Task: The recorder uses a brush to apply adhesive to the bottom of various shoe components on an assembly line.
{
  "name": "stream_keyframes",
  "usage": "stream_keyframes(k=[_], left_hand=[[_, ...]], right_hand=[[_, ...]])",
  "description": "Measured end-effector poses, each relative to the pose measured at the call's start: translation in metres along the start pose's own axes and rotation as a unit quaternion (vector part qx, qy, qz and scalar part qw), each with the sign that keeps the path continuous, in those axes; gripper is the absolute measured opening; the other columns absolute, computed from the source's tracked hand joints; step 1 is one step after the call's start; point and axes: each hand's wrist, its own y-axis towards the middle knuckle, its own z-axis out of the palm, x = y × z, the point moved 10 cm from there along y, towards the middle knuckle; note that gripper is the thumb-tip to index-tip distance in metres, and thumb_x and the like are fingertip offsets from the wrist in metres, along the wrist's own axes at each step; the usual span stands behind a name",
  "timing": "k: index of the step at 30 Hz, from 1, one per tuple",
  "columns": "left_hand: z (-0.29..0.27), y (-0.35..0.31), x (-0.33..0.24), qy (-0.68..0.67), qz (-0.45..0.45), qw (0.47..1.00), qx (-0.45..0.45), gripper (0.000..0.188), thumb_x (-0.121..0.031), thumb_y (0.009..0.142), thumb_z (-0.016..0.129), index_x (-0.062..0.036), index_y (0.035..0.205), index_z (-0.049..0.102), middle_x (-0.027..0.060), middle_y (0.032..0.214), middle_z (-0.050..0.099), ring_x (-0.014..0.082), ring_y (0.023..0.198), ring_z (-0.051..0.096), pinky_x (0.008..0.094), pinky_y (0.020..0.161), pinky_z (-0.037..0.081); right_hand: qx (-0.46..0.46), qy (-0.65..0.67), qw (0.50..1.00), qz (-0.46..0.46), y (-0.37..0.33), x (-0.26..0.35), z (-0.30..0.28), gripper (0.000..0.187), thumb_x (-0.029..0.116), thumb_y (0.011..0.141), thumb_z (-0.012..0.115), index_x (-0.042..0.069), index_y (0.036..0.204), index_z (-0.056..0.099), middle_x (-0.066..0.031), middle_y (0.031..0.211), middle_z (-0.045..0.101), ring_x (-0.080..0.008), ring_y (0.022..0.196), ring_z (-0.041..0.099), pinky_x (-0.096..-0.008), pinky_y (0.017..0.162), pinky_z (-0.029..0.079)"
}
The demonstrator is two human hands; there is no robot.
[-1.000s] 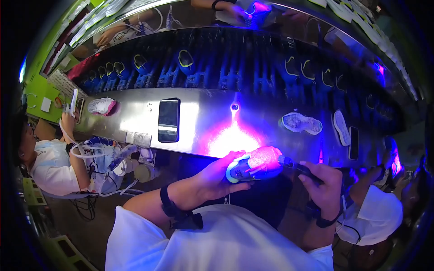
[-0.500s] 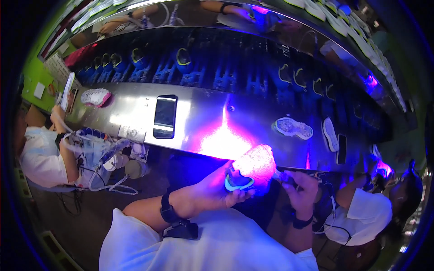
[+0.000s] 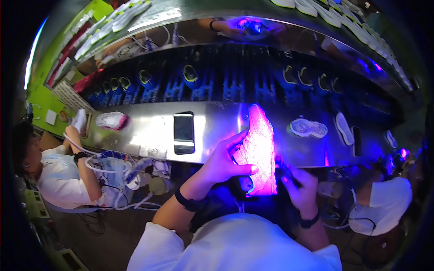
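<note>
My left hand (image 3: 220, 159) grips a shoe (image 3: 258, 147) by its side, fingers and thumb wrapped round the upper. Bright pink-violet light washes over the shoe, which stands toe up with its sole edge facing right. Just right of the sole, my right hand (image 3: 302, 189) is closed on a slim dark tool (image 3: 284, 168); its tip is too dim to make out. Both hands are in front of the metal bench's near edge.
On the metal bench (image 3: 217, 119) lie a phone (image 3: 183, 133), a white-and-pink shoe (image 3: 111, 120), two shoe soles (image 3: 308, 128) and another phone (image 3: 356, 141). Behind runs a dark rack (image 3: 226, 81) with blue shoes. Co-workers sit left (image 3: 68, 176) and right (image 3: 384, 205).
My left hand has turned the shoe from tilted, opening toward me, to upright with its toe up. My right hand has dropped slightly. The view has shifted.
</note>
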Motion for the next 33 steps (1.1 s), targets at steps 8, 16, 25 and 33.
stream_keyframes(k=[8, 16, 25, 33], left_hand=[[-0.070, 0.090, -0.023, 0.169, -0.081, 0.981, -0.059, 0.076, -0.018, 0.085, 0.082, 0.0046, 0.148, 0.045, 0.0100, 0.114, 0.070, 0.0148, 0.100, 0.067, 0.0315, 0.091, 0.055], [-0.183, 0.258, -0.055, 0.590, -0.240, 0.751, -0.176, 0.071, -0.058, 0.087, 0.067, 0.0045, 0.120, 0.068, 0.0271, 0.110, 0.072, 0.0310, 0.106, 0.072, 0.0417, 0.088, 0.057], [-0.187, 0.389, -0.045, 0.753, -0.026, 0.630, -0.188, 0.061, -0.060, 0.088, 0.063, -0.0073, 0.119, 0.069, 0.0161, 0.109, 0.074, 0.0340, 0.097, 0.073, 0.0452, 0.086, 0.057], [0.031, 0.432, 0.011, 0.653, 0.097, 0.751, -0.016, 0.099, -0.050, 0.064, 0.089, -0.0015, 0.141, 0.048, 0.0267, 0.144, 0.049, 0.0419, 0.135, 0.046, 0.0479, 0.113, 0.040]], right_hand=[[0.050, 0.090, 0.994, 0.042, -0.010, -0.071, -0.014, 0.042, 0.003, 0.088, 0.072, 0.000, 0.130, 0.065, -0.0097, 0.096, 0.071, -0.0205, 0.075, 0.067, -0.0355, 0.072, 0.054], [-0.045, 0.266, 0.911, 0.311, -0.009, -0.143, -0.062, 0.049, 0.001, 0.099, 0.056, 0.002, 0.148, 0.047, -0.0087, 0.104, 0.067, -0.0078, 0.068, 0.060, -0.0186, 0.048, 0.043], [-0.092, 0.264, 0.895, 0.348, -0.004, -0.200, -0.086, 0.055, -0.004, 0.097, 0.052, 0.003, 0.150, 0.043, -0.0076, 0.100, 0.066, -0.0077, 0.063, 0.057, -0.0201, 0.048, 0.043], [-0.131, 0.263, 0.894, 0.340, 0.021, -0.198, -0.093, 0.053, -0.005, 0.095, 0.053, 0.003, 0.147, 0.046, -0.0059, 0.097, 0.067, -0.0064, 0.063, 0.056, -0.0206, 0.049, 0.043]])
